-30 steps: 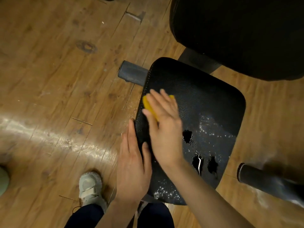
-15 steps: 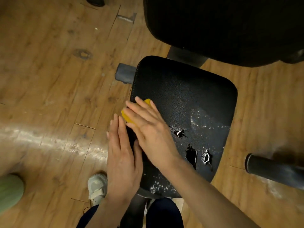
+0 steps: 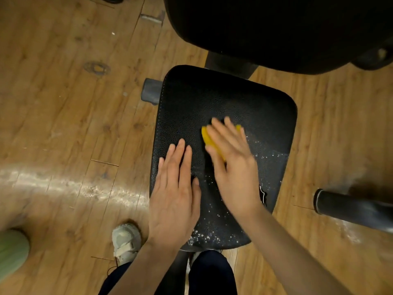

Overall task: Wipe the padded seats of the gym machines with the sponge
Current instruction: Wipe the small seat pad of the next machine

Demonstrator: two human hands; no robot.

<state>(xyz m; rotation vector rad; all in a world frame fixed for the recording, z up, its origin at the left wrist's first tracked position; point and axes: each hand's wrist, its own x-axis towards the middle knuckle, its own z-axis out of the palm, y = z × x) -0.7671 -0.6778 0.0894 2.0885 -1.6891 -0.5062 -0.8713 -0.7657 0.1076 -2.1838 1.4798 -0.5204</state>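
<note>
A black padded seat (image 3: 244, 99) fills the middle of the view, with white foam specks and wet spots on its right and near parts. My right hand (image 3: 234, 167) lies flat on a yellow sponge (image 3: 209, 139) near the seat's centre, fingers straight and blurred by motion; only the sponge's left edge and a far corner show. My left hand (image 3: 174, 196) rests flat on the seat's near left part, fingers straight, apart from the sponge.
A large black back pad (image 3: 265, 28) overhangs the far side. A grey roller (image 3: 151, 93) sticks out at the seat's left and a black roller (image 3: 348, 207) at the right. My shoe (image 3: 125, 241) and a green object (image 3: 10, 252) are on the wooden floor.
My right hand has swept the sponge from the seat's left edge rightwards to its centre. My left hand has shifted from the left rim onto the seat top.
</note>
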